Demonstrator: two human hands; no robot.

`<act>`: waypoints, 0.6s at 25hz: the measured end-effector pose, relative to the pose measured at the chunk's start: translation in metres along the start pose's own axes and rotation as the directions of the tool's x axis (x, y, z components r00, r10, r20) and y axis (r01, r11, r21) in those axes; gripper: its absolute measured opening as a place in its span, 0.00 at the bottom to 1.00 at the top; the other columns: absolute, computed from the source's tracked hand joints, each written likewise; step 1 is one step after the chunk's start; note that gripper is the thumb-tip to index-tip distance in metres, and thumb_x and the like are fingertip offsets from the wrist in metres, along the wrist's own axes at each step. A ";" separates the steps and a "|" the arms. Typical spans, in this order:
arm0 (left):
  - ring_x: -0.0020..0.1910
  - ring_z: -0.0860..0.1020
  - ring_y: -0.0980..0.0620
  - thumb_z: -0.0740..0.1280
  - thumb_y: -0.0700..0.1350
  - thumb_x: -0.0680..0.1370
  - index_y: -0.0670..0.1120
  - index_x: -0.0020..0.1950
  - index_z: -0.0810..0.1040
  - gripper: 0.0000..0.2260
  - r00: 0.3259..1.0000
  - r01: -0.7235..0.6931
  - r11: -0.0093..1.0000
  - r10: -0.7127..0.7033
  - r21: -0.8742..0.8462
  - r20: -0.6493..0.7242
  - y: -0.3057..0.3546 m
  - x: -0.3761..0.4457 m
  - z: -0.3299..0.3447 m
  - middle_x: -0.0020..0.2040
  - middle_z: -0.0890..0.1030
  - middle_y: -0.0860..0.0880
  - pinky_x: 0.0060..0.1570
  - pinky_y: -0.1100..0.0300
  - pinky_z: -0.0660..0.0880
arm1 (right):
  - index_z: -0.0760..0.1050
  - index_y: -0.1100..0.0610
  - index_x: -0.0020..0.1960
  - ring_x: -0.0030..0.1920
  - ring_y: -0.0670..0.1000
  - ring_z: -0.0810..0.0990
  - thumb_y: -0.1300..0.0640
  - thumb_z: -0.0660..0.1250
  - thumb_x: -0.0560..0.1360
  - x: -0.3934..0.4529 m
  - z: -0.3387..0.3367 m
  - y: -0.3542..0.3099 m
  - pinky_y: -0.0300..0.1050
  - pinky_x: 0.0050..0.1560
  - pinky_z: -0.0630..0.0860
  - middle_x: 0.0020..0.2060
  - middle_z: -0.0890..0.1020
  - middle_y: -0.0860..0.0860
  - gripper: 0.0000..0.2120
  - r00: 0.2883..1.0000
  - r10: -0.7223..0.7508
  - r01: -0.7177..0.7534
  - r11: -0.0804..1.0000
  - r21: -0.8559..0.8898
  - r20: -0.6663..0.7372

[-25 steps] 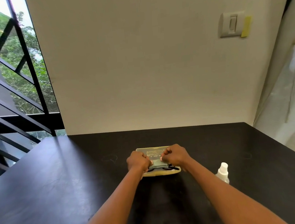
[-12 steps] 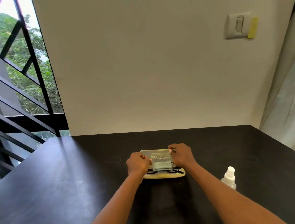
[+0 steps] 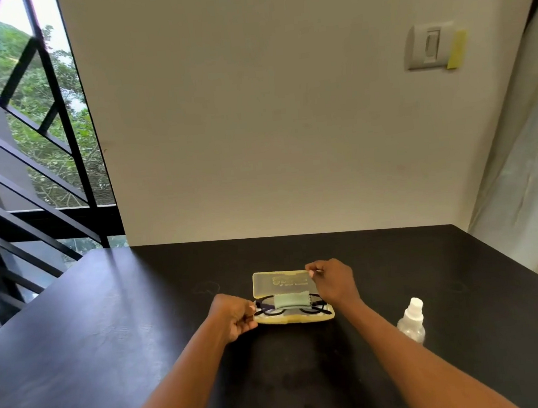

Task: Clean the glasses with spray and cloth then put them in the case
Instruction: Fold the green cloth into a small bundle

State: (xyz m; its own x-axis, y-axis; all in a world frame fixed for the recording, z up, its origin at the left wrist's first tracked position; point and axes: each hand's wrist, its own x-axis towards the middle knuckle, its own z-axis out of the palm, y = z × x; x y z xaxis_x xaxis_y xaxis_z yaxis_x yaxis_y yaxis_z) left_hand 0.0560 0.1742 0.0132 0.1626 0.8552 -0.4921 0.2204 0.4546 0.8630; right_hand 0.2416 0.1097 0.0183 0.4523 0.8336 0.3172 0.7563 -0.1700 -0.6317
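A translucent yellow glasses case [image 3: 291, 319] lies in the middle of the dark table [image 3: 109, 331], its lid [image 3: 279, 282] standing open toward the wall. Inside lie black-framed glasses [image 3: 265, 308] with a folded grey-green cloth [image 3: 291, 300] over their middle. My right hand [image 3: 333, 282] pinches the lid's upper right corner. Curled beside the case, my left hand [image 3: 235, 315] touches its left end. A small clear spray bottle [image 3: 411, 321] with a white cap stands to the right of the case, apart from both hands.
The table's back edge meets a cream wall with a light switch [image 3: 429, 46]. Left of the table is a window with black railing [image 3: 29, 153]. A pale curtain [image 3: 526, 187] hangs past the table's right edge.
Both hands were closed over the middle of the case. The right hand has moved up to the lid's right corner, the left hand out to the case's left end, uncovering glasses and cloth.
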 end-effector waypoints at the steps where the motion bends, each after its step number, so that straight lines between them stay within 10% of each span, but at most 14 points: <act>1: 0.36 0.74 0.49 0.63 0.30 0.75 0.35 0.46 0.78 0.05 1.000 -0.005 1.000 0.005 -0.011 -0.005 -0.001 0.000 0.000 0.40 0.75 0.41 0.31 0.60 0.75 | 0.79 0.56 0.58 0.57 0.49 0.77 0.60 0.61 0.78 -0.004 0.000 0.000 0.37 0.53 0.70 0.56 0.81 0.51 0.12 1.000 -0.006 0.007 1.000 0.018 -0.020; 7: 0.38 0.76 0.49 0.64 0.30 0.75 0.35 0.44 0.78 0.04 1.000 -0.008 0.996 0.007 -0.086 -0.019 -0.005 -0.001 0.000 0.43 0.76 0.41 0.30 0.60 0.75 | 0.76 0.52 0.56 0.52 0.44 0.72 0.60 0.61 0.78 -0.036 0.002 0.011 0.25 0.45 0.67 0.52 0.71 0.48 0.10 0.994 -0.104 0.106 0.990 0.097 -0.022; 15: 0.38 0.77 0.49 0.62 0.31 0.76 0.36 0.45 0.78 0.06 1.000 -0.005 0.992 0.002 -0.125 -0.021 -0.007 0.000 -0.001 0.47 0.76 0.40 0.27 0.61 0.76 | 0.65 0.50 0.66 0.69 0.50 0.60 0.47 0.66 0.73 -0.057 0.006 0.020 0.41 0.68 0.60 0.68 0.67 0.46 0.24 0.940 -0.267 0.303 0.939 -0.160 0.213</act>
State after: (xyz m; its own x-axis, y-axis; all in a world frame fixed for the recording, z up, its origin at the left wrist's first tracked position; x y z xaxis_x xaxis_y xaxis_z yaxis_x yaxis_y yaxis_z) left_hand 0.0534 0.1715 0.0068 0.1428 0.8614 -0.4875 0.0972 0.4779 0.8730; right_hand 0.2279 0.0618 -0.0162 0.1221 0.9409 0.3158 0.9232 0.0091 -0.3843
